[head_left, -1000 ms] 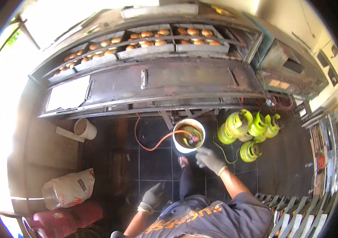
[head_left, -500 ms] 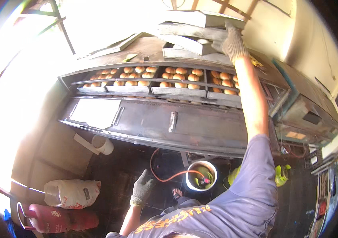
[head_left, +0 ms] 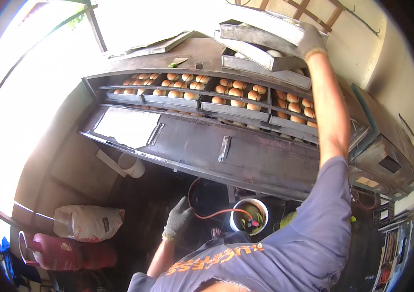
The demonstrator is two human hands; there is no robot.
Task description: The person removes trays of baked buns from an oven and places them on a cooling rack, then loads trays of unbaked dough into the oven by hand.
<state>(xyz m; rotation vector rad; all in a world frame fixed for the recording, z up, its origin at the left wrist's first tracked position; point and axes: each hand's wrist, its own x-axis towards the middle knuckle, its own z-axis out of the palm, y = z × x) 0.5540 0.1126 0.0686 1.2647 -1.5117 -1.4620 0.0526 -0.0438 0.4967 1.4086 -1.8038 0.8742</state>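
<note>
A: How is the person's right arm standing?

B: It is pointing up, nearly straight, over the right part of the oven (head_left: 192, 137). The gloved right hand (head_left: 312, 41) is touching the right end of the top tray (head_left: 260, 22), in the stack on the oven's top.

A: Is it gripping?

B: I cannot tell; the fingers are not showing clearly there. The gloved left hand (head_left: 179, 217) is hanging low before the oven, its fingers loosely bent, and it is holding nothing.

A: What is hiding?

B: The right sleeve (head_left: 331, 194) is covering part of a green cylinder (head_left: 287, 220) below the oven's front. Glare is washing out the space behind the oven.

A: And the edges?

B: The oven's front edge is running between the two hands. A hose (head_left: 216, 212) is curving just beside the left hand, into a bucket (head_left: 232, 220) before the oven. Dark floor (head_left: 151, 194) is stretching from the oven toward a sack (head_left: 90, 223), giving the left hand some room.
</note>
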